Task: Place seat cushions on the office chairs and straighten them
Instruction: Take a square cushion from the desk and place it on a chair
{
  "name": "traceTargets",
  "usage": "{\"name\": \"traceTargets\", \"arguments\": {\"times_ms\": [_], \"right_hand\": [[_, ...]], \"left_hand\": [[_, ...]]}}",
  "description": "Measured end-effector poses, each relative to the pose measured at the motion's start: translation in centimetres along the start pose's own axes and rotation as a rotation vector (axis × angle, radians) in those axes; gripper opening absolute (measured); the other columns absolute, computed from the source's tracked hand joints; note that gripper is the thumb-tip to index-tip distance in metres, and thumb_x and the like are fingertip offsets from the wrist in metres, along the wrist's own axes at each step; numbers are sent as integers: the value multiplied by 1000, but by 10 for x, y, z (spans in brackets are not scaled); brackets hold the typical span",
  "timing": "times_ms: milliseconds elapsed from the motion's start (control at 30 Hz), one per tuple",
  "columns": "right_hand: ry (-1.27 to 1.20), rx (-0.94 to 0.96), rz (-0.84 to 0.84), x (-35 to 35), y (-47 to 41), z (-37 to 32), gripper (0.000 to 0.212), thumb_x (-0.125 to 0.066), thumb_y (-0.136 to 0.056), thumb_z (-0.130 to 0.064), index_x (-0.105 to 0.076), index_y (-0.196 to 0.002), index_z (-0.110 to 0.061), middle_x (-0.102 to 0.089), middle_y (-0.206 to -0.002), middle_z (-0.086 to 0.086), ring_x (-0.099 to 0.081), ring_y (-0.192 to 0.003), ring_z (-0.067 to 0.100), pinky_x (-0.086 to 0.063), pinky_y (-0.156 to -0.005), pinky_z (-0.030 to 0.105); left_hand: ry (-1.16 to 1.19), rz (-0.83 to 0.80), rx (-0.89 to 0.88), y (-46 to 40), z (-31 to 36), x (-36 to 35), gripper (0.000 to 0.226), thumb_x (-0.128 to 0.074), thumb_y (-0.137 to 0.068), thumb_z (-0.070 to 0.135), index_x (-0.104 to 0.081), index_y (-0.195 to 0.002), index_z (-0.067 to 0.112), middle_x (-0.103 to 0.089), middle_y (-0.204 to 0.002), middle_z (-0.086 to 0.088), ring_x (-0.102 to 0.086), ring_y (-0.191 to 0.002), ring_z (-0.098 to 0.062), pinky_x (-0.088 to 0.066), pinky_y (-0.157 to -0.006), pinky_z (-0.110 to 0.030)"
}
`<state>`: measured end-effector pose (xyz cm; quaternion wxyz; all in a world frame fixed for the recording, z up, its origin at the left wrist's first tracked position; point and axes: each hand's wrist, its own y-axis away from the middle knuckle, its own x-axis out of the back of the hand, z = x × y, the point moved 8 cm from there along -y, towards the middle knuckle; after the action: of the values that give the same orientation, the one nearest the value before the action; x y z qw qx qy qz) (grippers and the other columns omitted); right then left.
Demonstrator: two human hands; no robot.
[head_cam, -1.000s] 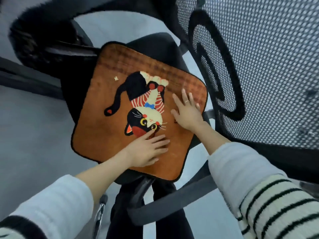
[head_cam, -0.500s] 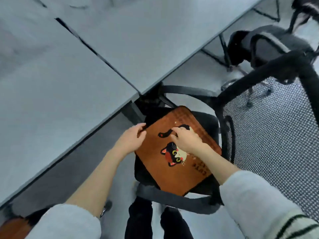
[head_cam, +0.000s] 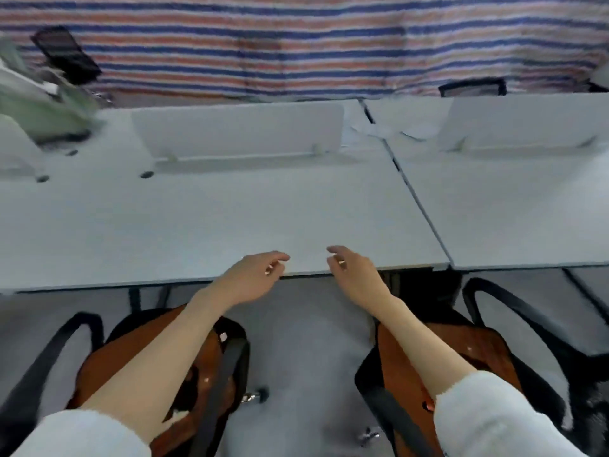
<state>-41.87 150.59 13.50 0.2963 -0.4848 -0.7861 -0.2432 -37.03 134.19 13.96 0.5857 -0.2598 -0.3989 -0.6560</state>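
Head view showed left hand (head_cam: 253, 275) and right hand (head_cam: 354, 272) empty, fingers relaxed, above the desk (head_cam: 230, 219) edge. Orange cushions lay on the left chair (head_cam: 108, 354) and right chair (head_cam: 487, 351); probably light and soft, best gripped at opposite edges.

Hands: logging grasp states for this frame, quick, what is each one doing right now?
Left hand: open, fingers loosely curled, holding nothing.
Right hand: open, fingers relaxed, holding nothing.
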Motion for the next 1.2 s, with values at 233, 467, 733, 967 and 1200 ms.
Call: {"name": "traceTargets", "arguments": {"times_ms": [233,467,733,967,1200], "right_hand": [[39,249,-128,-130,23,-197,38,-41,-99,-26,-46,-136,-15,-62,-122,5,-57,-112,22,-40,-92,27],[21,431,-299,-273,72,-367,40,-40,-100,-28,-43,-139,-17,-58,-128,6,-55,-115,21,-39,-96,27],[27,651,-433,-415,89,-526,40,-39,-100,-28,-43,-138,-17,-60,-123,5,-55,-114,22,-40,-91,25],[54,633,-462,-526,43,-608,39,-41,-99,-26,-46,-136,-16,-62,-124,5,-57,-113,23,-41,-96,29],[0,551,-449,-614,-13,-707,39,-42,-98,-27,-47,-135,-16,-61,-125,7,-54,-117,24,-40,-96,30]], "left_hand": [[49,252,170,170,-148,133,35,-36,-100,28,-47,-133,24,-53,-133,-1,-49,-119,-15,-35,-95,-20],[89,483,322,356,-281,219,37,-35,-100,30,-47,-134,23,-53,-133,1,-49,-119,-12,-34,-92,-18],[100,633,511,494,-433,263,33,-37,-99,28,-51,-129,24,-60,-125,1,-56,-115,-16,-45,-95,-27],[130,655,576,520,-560,319,33,-39,-99,27,-51,-129,25,-60,-123,3,-55,-113,-12,-42,-91,-23],[171,691,600,531,-677,390,32,-39,-99,27,-54,-127,25,-59,-123,5,-54,-112,-9,-42,-90,-20]]}}
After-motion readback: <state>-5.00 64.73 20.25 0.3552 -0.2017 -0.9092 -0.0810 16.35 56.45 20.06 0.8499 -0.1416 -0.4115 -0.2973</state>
